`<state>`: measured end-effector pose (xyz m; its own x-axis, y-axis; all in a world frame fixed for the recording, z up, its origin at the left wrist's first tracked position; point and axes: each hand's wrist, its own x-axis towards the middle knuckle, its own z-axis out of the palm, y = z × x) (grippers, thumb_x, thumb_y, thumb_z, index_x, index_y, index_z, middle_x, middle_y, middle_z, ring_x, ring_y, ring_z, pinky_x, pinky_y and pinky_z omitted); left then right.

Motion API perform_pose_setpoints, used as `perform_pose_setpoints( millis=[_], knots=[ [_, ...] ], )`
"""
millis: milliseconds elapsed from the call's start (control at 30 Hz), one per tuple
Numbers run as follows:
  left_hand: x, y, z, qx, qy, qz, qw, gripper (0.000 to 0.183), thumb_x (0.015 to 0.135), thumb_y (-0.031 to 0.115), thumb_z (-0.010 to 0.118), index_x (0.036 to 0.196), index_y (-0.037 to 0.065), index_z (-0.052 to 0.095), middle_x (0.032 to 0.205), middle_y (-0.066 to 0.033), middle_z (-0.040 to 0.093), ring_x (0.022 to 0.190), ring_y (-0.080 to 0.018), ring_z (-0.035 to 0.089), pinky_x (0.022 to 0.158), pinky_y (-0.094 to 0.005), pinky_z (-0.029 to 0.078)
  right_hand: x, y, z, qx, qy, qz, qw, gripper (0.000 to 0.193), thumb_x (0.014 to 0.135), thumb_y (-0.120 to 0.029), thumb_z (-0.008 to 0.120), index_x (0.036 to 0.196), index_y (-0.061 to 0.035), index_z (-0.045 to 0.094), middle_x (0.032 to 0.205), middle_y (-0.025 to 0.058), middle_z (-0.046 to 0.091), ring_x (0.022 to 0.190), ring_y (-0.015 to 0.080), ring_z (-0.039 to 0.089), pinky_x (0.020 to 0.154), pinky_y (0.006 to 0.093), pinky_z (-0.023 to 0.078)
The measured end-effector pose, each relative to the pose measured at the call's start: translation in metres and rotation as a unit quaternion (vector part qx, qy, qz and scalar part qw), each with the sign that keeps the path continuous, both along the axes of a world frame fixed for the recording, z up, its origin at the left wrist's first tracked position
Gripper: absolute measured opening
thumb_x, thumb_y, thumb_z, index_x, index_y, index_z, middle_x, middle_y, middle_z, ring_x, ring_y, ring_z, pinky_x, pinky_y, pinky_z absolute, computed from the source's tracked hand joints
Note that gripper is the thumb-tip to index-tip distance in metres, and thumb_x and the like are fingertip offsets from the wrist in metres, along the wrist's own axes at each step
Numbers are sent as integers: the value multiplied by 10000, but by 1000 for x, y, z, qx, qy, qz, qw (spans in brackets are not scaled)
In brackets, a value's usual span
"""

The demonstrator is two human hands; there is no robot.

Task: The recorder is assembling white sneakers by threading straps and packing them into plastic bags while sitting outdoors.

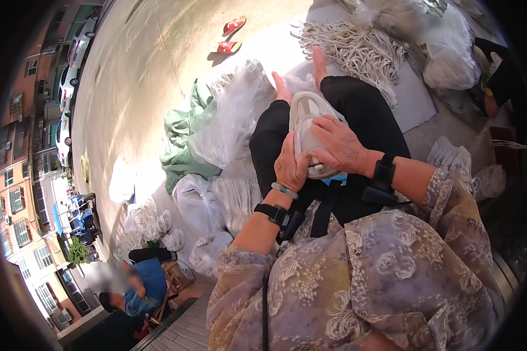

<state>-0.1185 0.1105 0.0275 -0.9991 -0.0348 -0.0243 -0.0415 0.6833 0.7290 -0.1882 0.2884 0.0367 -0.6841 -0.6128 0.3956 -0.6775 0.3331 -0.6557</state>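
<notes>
A pale grey-and-white sneaker (301,109) rests on my lap between my thighs, its toe pointing away from me. My left hand (291,165) grips its left side near the heel end, thumb pressed inward. Over the top and right side lies my right hand (339,142), its fingers curled onto the upper and its thumb close to my left thumb. The part of the shoe under my hands is hidden. A small bit of blue (335,178) shows just below the heel.
White laces (357,50) lie heaped ahead on a pale sheet (417,102). Plastic bags (231,126), green cloth (187,131) and stacked white shoe pieces (238,202) sit to my left. Red slippers (231,36) lie farther off. A person in blue (148,286) sits at lower left; another is partly visible at right.
</notes>
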Motion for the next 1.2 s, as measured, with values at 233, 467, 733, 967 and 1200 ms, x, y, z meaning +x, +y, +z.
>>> perform_pose_setpoints(
  millis=[233, 467, 733, 967, 1200],
  knots=[
    [1, -1, 22, -51, -4, -41, 998, 664, 851, 466, 409, 1273, -39, 317, 1208, -250, 453, 1091, -372, 477, 897, -362, 395, -9, 11, -1, -110, -115, 41, 986, 408, 848, -379, 496, 994, 1, 528, 988, 170, 520, 973, 317, 483, 848, 386, 392],
    [-13, 0, 29, -121, -2, -92, 988, 663, 818, 434, 440, 1249, -63, 356, 1153, -256, 481, 1038, -381, 491, 890, -397, 383, -91, 131, -85, -233, -493, -286, 788, 157, 819, -166, 563, 829, -17, 612, 705, -12, 573, 596, 61, 536, 546, 200, 431],
    [-23, -10, 29, -82, -37, -131, 987, 757, 805, 520, 450, 1223, -102, 348, 1124, -288, 461, 1001, -420, 478, 871, -442, 380, -131, 173, -223, 146, -378, -388, 828, 143, 781, -156, 512, 856, -109, 625, 776, 119, 628, 739, 263, 604, 674, 355, 472],
    [-36, -6, 36, -61, -66, -140, 986, 841, 784, 625, 412, 1192, -108, 358, 1118, -306, 453, 990, -442, 476, 843, -476, 391, -156, 160, -260, 261, -299, -444, 804, 131, 777, -182, 512, 861, -144, 605, 949, 123, 548, 893, 323, 546, 750, 408, 447],
    [-40, -6, 40, -79, -67, -153, 983, 849, 774, 631, 423, 1204, -97, 349, 1127, -306, 442, 995, -442, 471, 845, -477, 388, -159, 165, -260, 214, -295, -440, 821, 117, 762, -173, 523, 830, -146, 614, 895, 129, 569, 826, 335, 549, 710, 379, 457]
  ],
)
